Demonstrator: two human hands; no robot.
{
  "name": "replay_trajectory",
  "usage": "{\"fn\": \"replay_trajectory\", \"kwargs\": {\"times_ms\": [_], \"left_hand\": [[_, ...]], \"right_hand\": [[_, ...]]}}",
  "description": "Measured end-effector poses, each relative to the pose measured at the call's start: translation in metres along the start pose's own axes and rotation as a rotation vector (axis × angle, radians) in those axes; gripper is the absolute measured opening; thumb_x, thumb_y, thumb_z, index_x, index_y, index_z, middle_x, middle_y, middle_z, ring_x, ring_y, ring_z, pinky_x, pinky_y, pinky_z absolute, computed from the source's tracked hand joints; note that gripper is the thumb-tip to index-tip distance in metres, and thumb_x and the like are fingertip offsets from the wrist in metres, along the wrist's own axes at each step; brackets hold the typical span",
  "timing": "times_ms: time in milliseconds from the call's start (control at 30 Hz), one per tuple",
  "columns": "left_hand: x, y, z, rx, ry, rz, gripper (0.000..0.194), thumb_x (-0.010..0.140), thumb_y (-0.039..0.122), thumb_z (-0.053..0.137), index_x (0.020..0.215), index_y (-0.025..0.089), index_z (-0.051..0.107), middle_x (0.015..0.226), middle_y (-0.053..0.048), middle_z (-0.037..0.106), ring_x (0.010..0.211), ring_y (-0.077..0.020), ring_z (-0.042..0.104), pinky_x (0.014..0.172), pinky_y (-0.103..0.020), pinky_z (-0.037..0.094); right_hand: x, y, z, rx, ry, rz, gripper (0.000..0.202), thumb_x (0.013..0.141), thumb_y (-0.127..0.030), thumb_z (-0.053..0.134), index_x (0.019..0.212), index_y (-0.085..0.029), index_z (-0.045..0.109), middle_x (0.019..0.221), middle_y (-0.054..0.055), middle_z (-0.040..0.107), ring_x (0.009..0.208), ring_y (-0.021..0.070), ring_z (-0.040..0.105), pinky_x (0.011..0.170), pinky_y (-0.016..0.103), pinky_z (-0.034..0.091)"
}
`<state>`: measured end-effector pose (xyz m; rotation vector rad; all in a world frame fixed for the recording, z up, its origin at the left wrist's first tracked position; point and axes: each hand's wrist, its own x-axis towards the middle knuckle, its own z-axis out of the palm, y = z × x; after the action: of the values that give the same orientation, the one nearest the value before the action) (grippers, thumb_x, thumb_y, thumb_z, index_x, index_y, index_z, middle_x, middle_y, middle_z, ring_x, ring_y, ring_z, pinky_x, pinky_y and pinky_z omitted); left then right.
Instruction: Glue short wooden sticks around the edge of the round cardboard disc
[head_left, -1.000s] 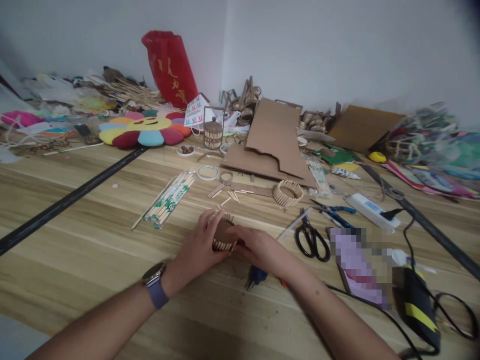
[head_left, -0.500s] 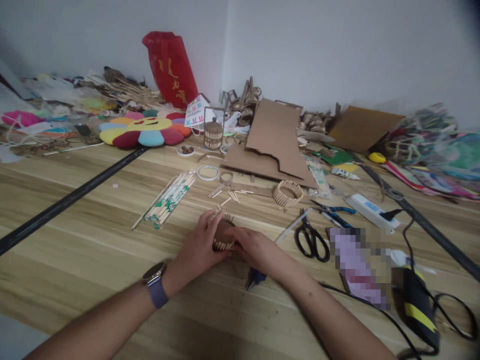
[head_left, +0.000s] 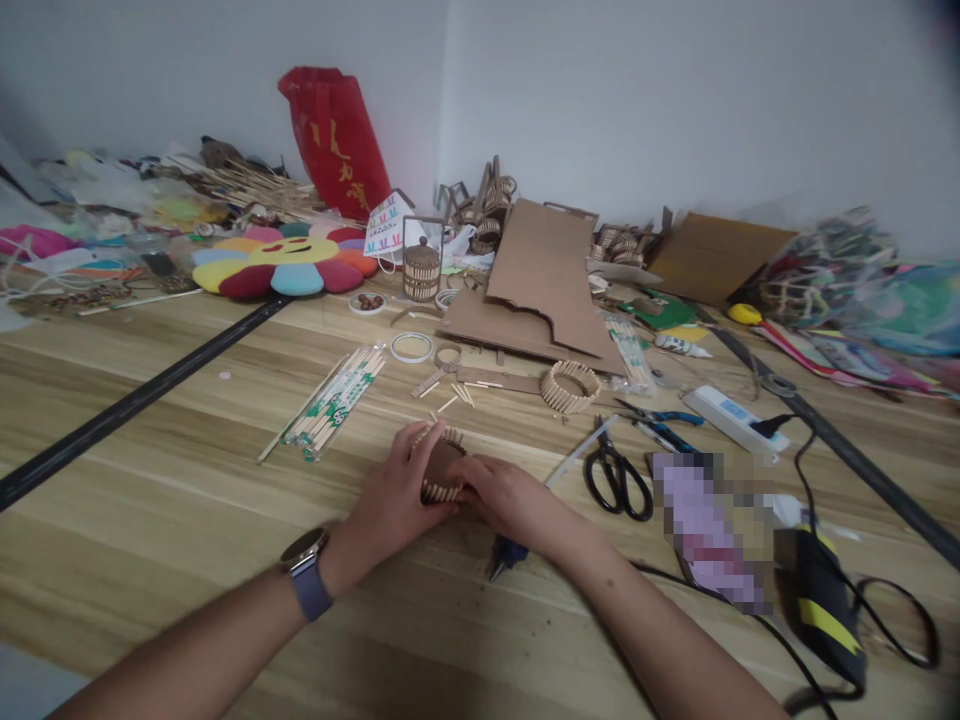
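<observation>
A small round piece (head_left: 442, 468), with a brown disc inside a ring of short wooden sticks, is held low over the wooden table. My left hand (head_left: 397, 480) grips its left side, thumb along the near edge. On the right side, the fingers of my right hand (head_left: 499, 495) are closed on its rim. Beneath my right wrist a dark blue glue gun (head_left: 508, 556) partly shows, its nozzle pointing down-left. Several loose short sticks (head_left: 459, 396) lie just beyond the piece. Further right stands a larger stick ring (head_left: 570, 386).
Black scissors (head_left: 619, 480), pliers (head_left: 660, 418), a power strip (head_left: 735, 420) and a black-yellow tool (head_left: 821, 605) with cables lie right. Bagged sticks (head_left: 337, 400) are left. Cardboard (head_left: 544, 270), a lidded stick basket (head_left: 422, 270) and a red bag (head_left: 337, 140) stand behind.
The whole view has shifted slightly. Both hands keep their hold on the small round piece, with hardly any movement.
</observation>
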<state>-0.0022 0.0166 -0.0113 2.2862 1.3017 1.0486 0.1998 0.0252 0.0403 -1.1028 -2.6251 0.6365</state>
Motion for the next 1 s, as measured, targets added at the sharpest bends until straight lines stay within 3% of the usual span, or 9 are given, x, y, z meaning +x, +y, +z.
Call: {"fn": "replay_trajectory", "kwargs": {"times_ms": [600,1000], "left_hand": [[-0.0003,-0.0002,-0.0008,0.009,-0.027,0.002,0.105,0.072,0.017,0.084,0.155,0.032,0.021,0.148,-0.016,0.041,0.140,-0.0383,0.044,0.113,-0.063,0.043],[0.0020,-0.0022,-0.0036,-0.042,-0.057,-0.025,0.101,0.073,0.019,0.083,0.155,0.030,0.025,0.150,-0.016,0.041,0.142,-0.0367,0.043,0.115,-0.062,0.042]], "right_hand": [[0.0001,0.0007,-0.0007,-0.083,-0.029,-0.017,0.017,0.092,-0.007,0.052,0.100,-0.020,0.059,0.098,0.008,0.072,0.088,0.0225,0.067,0.074,0.028,0.048],[-0.0004,-0.0074,-0.0084,-0.084,-0.064,0.017,0.016,0.094,-0.012,0.057,0.107,-0.020,0.063,0.100,0.007,0.071,0.091,0.0222,0.068,0.075,0.028,0.051]]}}
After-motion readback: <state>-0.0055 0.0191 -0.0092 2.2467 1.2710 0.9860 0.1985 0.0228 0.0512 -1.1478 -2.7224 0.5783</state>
